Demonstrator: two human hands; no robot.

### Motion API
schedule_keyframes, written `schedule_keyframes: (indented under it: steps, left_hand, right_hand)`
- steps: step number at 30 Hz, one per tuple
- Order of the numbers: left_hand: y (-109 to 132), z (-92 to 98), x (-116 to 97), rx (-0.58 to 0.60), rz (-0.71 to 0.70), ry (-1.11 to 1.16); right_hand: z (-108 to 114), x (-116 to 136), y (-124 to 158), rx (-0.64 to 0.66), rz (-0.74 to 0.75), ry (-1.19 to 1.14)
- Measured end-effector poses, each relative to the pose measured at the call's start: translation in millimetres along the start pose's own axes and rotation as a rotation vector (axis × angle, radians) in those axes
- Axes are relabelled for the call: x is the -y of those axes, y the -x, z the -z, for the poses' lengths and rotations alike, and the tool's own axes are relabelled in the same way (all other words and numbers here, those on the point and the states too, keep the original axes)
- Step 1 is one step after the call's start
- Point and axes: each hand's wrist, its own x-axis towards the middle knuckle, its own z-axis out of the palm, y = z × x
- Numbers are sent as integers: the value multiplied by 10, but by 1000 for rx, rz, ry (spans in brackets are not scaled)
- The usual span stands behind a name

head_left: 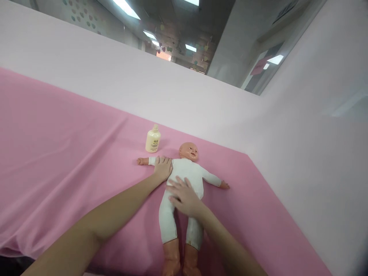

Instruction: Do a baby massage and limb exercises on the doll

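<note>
White walls (pixel 301 134) meet in a corner toward the right, and a wide window (pixel 218 23) runs along the top, showing rows of lit ceiling lights (pixel 191 48) and small coloured decorations (pixel 82 13). Below them spreads a pink cloth (pixel 258 214), smooth toward the right and creased into long folds on the left.

On this cloth, near the wall, a baby doll (pixel 186 172) lies on its back, its head away from the person and turned to the right of the view. Its torso and upper limbs are white; the head, hands and lower legs are flesh-toned. Both arms reach out sideways, and the legs lie slightly apart, pointing toward the person.

The person's left hand (pixel 163 167) lies palm down over the doll's upper arm, close beside the chest, fingers near one another; whether they close around the arm cannot be told. The right hand (pixel 184 195) is over the doll's lower belly and hip, palm down with fingers spread wide and slightly blurred; whether it touches the doll is unclear.

Just beyond the doll's outstretched arm, on the left, a pale yellow bottle (pixel 153 142) with dark print stands upright.
</note>
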Motion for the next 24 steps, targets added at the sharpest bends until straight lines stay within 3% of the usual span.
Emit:
schedule_keyframes:
  steps: [4,7,9,13,18,24]
  left_hand:
    - [-6,6,9,10,6,16]
    - [-7,14,14,23,14,37]
    - [-9,29,4,34,26,57]
    - [-8,66,-102,70,52,108]
    - [129,74,-461,239,-5,221]
    - [630,216,-967,293,-438,201]
  right_hand:
    - [-20,351,281,160,263,-72]
    - [38,307,272,209,334,-112]
    - [101,137,161,111,199,-93]
    - [148,-385,-107,-196,-209,-69]
    - [6,-904,-255,-393,-368,-128]
    - [-114,-1264,-238,-500,-421,-186]
